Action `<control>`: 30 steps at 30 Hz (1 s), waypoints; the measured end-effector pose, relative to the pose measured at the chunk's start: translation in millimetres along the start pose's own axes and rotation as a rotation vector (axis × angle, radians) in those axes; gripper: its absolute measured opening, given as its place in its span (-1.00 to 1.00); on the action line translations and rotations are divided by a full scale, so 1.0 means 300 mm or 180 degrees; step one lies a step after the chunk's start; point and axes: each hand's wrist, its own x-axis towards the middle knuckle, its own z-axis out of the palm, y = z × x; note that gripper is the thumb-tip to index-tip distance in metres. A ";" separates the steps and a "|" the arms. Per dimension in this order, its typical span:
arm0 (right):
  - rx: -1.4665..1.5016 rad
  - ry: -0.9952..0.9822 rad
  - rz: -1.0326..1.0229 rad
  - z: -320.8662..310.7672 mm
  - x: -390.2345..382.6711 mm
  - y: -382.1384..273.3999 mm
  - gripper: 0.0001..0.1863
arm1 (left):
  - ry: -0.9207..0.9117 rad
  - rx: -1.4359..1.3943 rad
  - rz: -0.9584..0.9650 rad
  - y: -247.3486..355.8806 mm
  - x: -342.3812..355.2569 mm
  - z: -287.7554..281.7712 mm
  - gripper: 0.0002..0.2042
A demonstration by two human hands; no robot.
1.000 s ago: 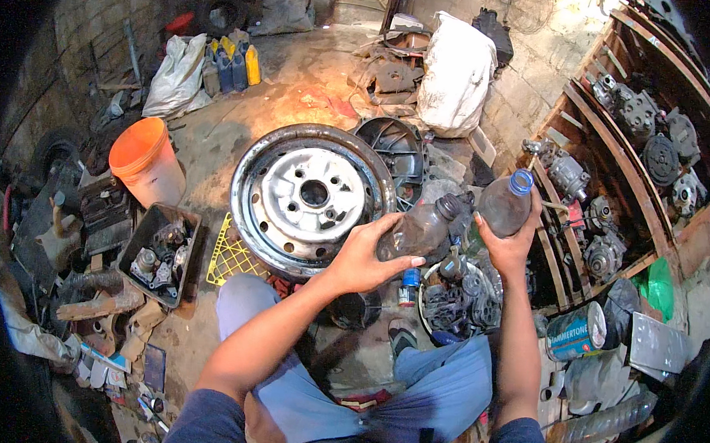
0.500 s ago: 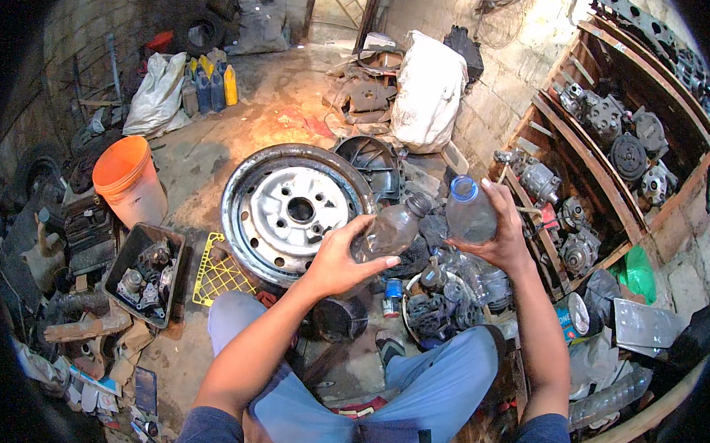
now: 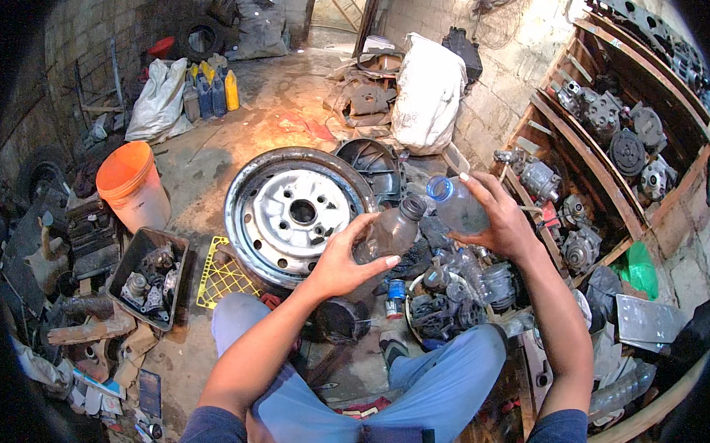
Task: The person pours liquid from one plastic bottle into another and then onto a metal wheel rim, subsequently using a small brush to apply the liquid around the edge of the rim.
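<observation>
The left hand (image 3: 344,254) had its fingers clamped on the left bottle (image 3: 389,232), near upright, likely against spilling; the right hand's (image 3: 507,225) fingers gripped the right bottle (image 3: 460,208), tilted so its mouth faced left.

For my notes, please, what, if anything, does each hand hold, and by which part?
Left hand: dark-necked bottle; right hand: blue-rimmed bottle; both by the body.
</observation>
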 end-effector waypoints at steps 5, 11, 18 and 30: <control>-0.0166 -0.0083 -0.0172 0.000 0.010 0.007 0.11 | -0.0073 -0.0064 -0.0143 0.004 0.002 0.003 -0.31; -0.0258 -0.0092 -0.0273 -0.013 0.019 0.013 0.09 | -0.0052 -0.0079 -0.0183 0.019 0.004 0.000 -0.33; -0.0324 -0.0109 -0.0342 -0.015 0.014 0.022 0.04 | -0.0013 0.0148 -0.0191 0.009 -0.002 -0.002 -0.32; -0.0536 -0.0230 -0.0426 -0.055 0.026 0.016 0.04 | 0.0078 0.0167 0.0060 -0.020 0.000 0.004 -0.32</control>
